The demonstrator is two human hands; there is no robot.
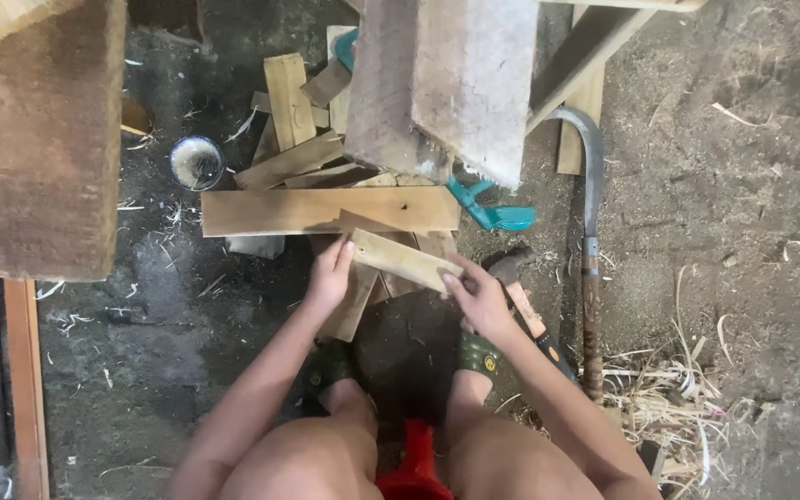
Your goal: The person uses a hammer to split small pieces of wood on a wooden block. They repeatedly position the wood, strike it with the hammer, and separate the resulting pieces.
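A: Knees and a red seat [414, 468] sit closest to cam, bottom centre, w/ green sandals [480, 354] just past them on the dirt floor [752, 241].

B: And the hands?

A: Left hand [329, 278] grips the upper-left end of a short slat [406, 260], fingers curled over its edge. Right hand [479, 298] pinches the lower-right end, thumb on top. Both closed on it. Slat is tilted, left end higher, held just above the scrap pile, approx centre of view.

B: What's under it?

A: Long plank [326, 211] lying crosswise, right behind the slat, touching or nearly, can't tell. More offcuts [291, 102] stacked past that, some fanned out at angles.

B: Further out?

A: Big grey board [456, 83] leans in from the top, over the pile. Teal brush [497, 215] pokes out below its edge. Right of the hands, a hammer [520, 296] lies on the floor beside the right wrist. Beyond it a curved sickle [590, 204], blade up, handle toward the shavings [678, 389].

B: Left side?

A: Round tin [197, 163] on the floor, well apart from the hands. Thick brown plank [43, 139] at the left edge.
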